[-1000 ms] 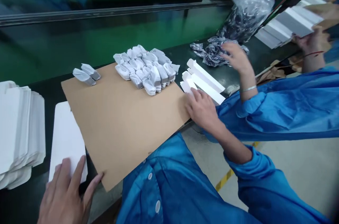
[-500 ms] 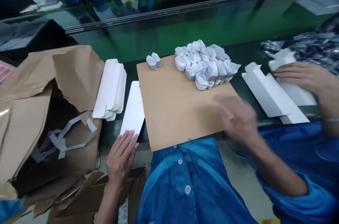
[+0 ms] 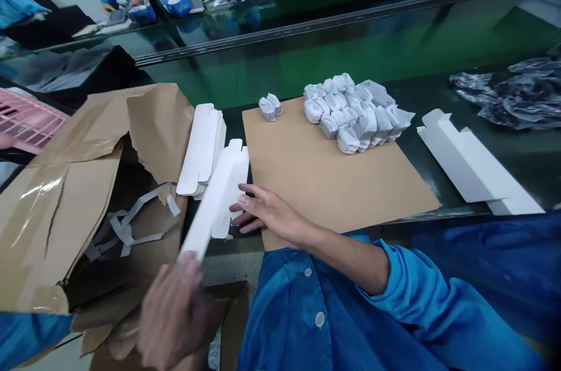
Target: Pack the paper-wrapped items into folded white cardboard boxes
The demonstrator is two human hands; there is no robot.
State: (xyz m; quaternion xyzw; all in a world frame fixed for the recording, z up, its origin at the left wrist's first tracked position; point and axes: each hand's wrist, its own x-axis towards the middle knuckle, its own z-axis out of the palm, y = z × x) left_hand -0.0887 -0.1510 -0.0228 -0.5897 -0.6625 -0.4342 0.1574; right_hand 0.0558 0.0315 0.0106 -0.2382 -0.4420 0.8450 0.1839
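Note:
My left hand (image 3: 175, 307), blurred, pinches the lower end of a long white carton (image 3: 213, 196), which is partly unfolded and tilted above the bench edge. Beside the carton's right side is my right hand (image 3: 272, 213), its fingers spread and nothing gripped. It reaches across the near left part of a brown cardboard sheet (image 3: 324, 184). A stack of flat white cartons (image 3: 199, 149) lies just left of the held one. White paper-wrapped pieces (image 3: 350, 108) sit grouped on the sheet's far part, with a small wrapped pair (image 3: 270, 107) at its far left corner.
An open brown box (image 3: 56, 207) with white strips stands at left, near a pink basket (image 3: 30, 117). White cartons (image 3: 477, 166) and clear plastic bags (image 3: 517, 93) lie at right. A green surface (image 3: 263, 73) runs behind. People in blue work at the back.
My left hand has lifted the white carton, now partly opened. My right hand has moved left across the sheet to it. The other person's hand at right is out of view.

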